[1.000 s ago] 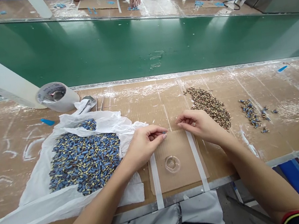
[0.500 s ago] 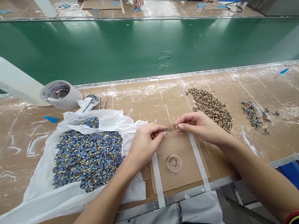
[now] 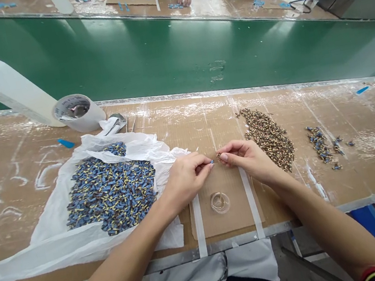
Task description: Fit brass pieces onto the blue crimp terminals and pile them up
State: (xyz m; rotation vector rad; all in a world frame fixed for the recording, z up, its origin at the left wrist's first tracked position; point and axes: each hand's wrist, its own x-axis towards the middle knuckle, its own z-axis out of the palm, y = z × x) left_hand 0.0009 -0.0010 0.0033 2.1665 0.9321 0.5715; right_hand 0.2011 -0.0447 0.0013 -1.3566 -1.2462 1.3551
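The left hand [image 3: 189,174] is pinching a small blue piece [image 3: 212,161] between thumb and forefinger, and the right hand [image 3: 248,156] is pinching a tiny brown-and-gold piece [image 3: 219,156] just beside it; the two pieces are facing each other with a narrow gap, so this pair is apparently not yet joined. Both are hanging above the far edge of a flat brown cardboard pad [image 3: 210,226], where a clear round shallow dish [image 3: 221,211] is sitting. Much seems to be left: a broad heap of blue-and-yellow pieces [image 3: 113,192] is covering a crumpled white sheet [image 3: 17,269] at left, and a dense mound of brown-and-gold pieces [image 3: 269,138] is lying beyond the right hand. Farther right, a small scattered cluster of blue-and-brown pieces [image 3: 320,145] is resting on the table (probably the finished ones, though they are too small to confirm).
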